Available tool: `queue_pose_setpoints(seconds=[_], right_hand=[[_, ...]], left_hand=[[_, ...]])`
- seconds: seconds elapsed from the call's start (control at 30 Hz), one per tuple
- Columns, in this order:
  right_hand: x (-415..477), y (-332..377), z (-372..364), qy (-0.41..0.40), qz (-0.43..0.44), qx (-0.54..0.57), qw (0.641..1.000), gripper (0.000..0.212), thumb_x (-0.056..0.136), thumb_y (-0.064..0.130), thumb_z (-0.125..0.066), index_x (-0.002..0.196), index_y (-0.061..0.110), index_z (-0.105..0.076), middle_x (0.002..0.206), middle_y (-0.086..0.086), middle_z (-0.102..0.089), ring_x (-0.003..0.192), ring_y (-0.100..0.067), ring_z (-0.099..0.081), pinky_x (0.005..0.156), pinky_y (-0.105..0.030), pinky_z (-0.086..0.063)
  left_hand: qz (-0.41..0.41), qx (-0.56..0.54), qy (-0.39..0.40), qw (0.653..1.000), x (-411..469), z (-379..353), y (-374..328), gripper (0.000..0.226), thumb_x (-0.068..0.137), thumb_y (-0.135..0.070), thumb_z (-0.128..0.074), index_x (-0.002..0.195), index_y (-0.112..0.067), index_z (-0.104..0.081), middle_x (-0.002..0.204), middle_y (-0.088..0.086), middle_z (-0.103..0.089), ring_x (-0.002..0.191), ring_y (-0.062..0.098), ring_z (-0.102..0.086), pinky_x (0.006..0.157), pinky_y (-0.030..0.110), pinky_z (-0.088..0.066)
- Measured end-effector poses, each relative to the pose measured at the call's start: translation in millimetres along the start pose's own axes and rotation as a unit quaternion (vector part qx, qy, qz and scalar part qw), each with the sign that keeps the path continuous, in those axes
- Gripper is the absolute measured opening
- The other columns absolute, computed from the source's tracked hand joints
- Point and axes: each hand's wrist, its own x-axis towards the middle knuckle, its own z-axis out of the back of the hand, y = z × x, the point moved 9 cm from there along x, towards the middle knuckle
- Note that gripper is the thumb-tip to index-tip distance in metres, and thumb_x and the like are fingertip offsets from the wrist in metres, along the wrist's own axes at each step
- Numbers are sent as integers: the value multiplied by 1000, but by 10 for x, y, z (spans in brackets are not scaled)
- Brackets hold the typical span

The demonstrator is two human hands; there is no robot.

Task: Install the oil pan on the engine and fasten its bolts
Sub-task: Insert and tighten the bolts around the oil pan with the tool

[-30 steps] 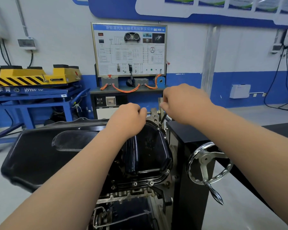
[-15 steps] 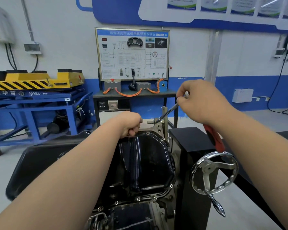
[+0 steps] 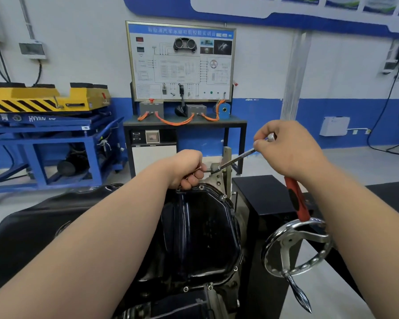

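Checker: Pan position?
Recorder: Oil pan [image 3: 200, 238] sits mouth-down on the upturned engine [image 3: 221, 298], its rim flat against the block wherever the rim shows. Bolts [image 3: 186, 289] stand in the near edge and up the right edge. The left edge is hidden by the forearm [image 3: 115, 226].
Checker: Hands?
Recorder: Left hand [image 3: 189, 169] is at the far rim, grip clamped round the head end of the wrench [image 3: 237, 158]; what lies under the palm is hidden. Right hand [image 3: 288, 150] is higher and to the right, grip clamped on the chrome shaft. A red handle [image 3: 296, 201] shows below the right wrist; same tool or not, cannot tell.
Checker: Handling estimate for the pan?
Recorder: Judged stiff pressed metal, moderate weight, glossy skin, likely slippery if oily. Best hold would be the flat rim on two opposite sides, not the smooth belly. With bolts in, it should need no holding. The care goes to the bolts, which look small and probably easy to cross-thread or over-tighten on a thin rim.
Checker: Step?
Recorder: Probably running down a far-rim bolt, one hand steadying the head, the other swinging.
Checker: Surroundings?
Recorder: Black stand [image 3: 263, 196] just right of the engine, with a chrome handwheel [image 3: 288, 241]. Black tray [image 3: 32, 229] at left. Behind, a wiring board [image 3: 180, 63] on a desk [image 3: 184, 122], and a blue lift cart [image 3: 44, 125] with a yellow top.
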Motion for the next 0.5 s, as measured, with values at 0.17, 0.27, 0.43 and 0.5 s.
queue_pose_setpoints(seconds=[0.17, 0.27, 0.43, 0.5], right_hand=[[13, -146, -33, 3, -11, 32, 999, 16, 86, 19, -59, 71, 27, -62, 65, 12, -57, 60, -6, -54, 50, -21, -36], [-6, -207, -119, 15, -21, 39, 999, 15, 86, 20, -61, 73, 26, -63, 66, 7, -60, 63, -13, -61, 52, -22, -41], [-10, -250, -189, 16, -27, 45, 999, 16, 86, 20, -60, 72, 27, -62, 65, 8, -59, 64, -16, -60, 51, -22, -40], [-16, -241, -181, 14, -25, 46, 999, 16, 86, 20, -60, 72, 27, -62, 66, 8, -59, 64, -16, -60, 51, -22, -39]], left_hand=[[-21, 82, 40, 996, 52, -40, 73, 21, 96, -8, -47, 77, -4, -55, 68, 5, -52, 36, 6, -32, 30, 15, -21], [-53, 129, 11, 990, 53, 36, 23, 20, 92, -14, -60, 74, -6, -63, 78, 10, -54, 44, 8, -36, 35, 18, -26], [-90, 218, -89, 968, 19, 200, -62, 16, 75, -33, -79, 69, -21, -70, 67, 0, -59, 59, 19, -49, 61, 26, -40], [-118, 233, -113, 959, -5, 214, -127, 15, 72, -29, -82, 66, -24, -68, 70, -4, -64, 63, 14, -56, 59, 24, -42]])
